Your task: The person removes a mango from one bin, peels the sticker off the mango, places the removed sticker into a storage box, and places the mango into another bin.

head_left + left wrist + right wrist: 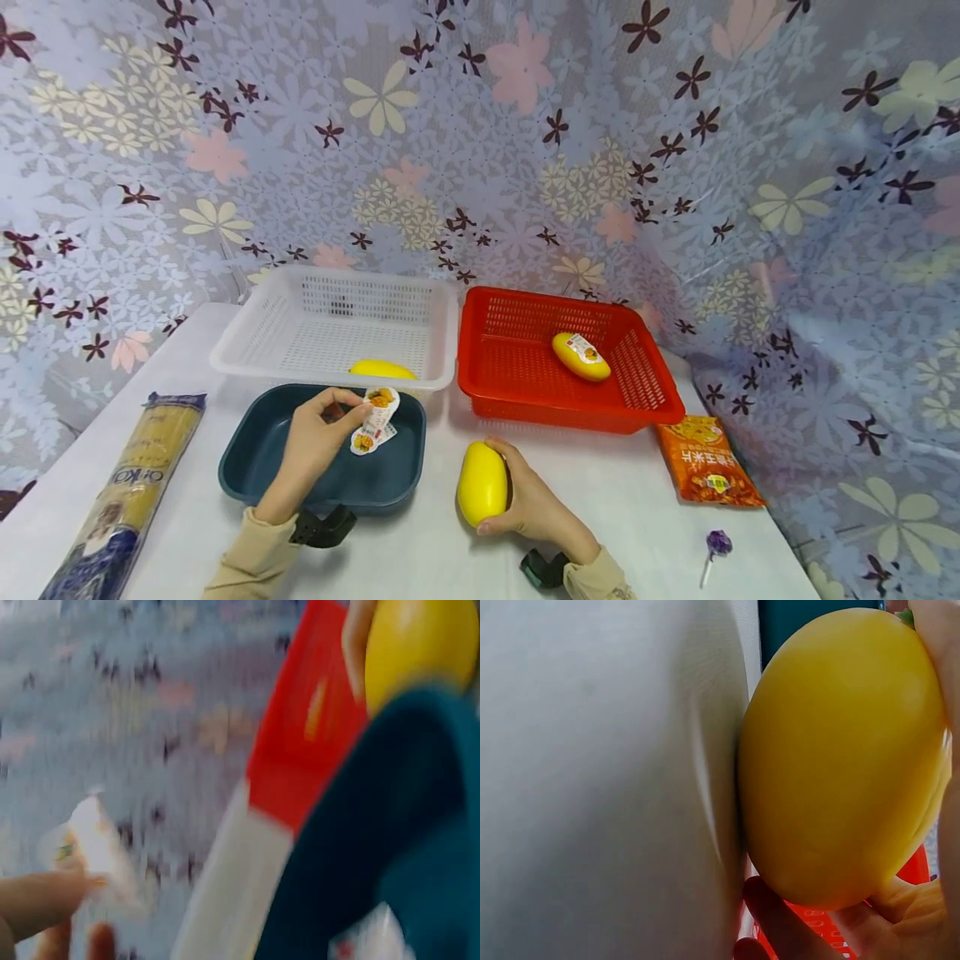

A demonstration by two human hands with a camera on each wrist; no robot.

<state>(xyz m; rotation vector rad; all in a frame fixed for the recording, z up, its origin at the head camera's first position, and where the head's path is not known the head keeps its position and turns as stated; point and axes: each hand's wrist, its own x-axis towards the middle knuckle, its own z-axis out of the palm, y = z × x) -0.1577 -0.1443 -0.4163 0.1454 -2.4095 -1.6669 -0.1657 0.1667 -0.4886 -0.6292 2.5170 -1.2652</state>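
Note:
My left hand (318,442) is over the dark teal tub (247,483). Thumb and finger pinch a white sticker (382,401) with an orange picture, blurred in the left wrist view. Just below it shows a second white sticker (364,441); a white and red piece (375,937) is against the tub's inside in the left wrist view. My right hand (536,500) grips a smooth yellow melon (482,485) on the white table, thumb at its near end. Close up, the melon (844,757) shows a bit of green at one end and no label on the visible side.
Behind the tub stands a white basket (262,367) with a yellow fruit (382,369) inside. Beside it, a red basket (555,412) holds a labelled yellow fruit (581,357). A pasta pack (123,500) lies left; an orange snack bag (708,462) and purple lollipop (717,544) lie right.

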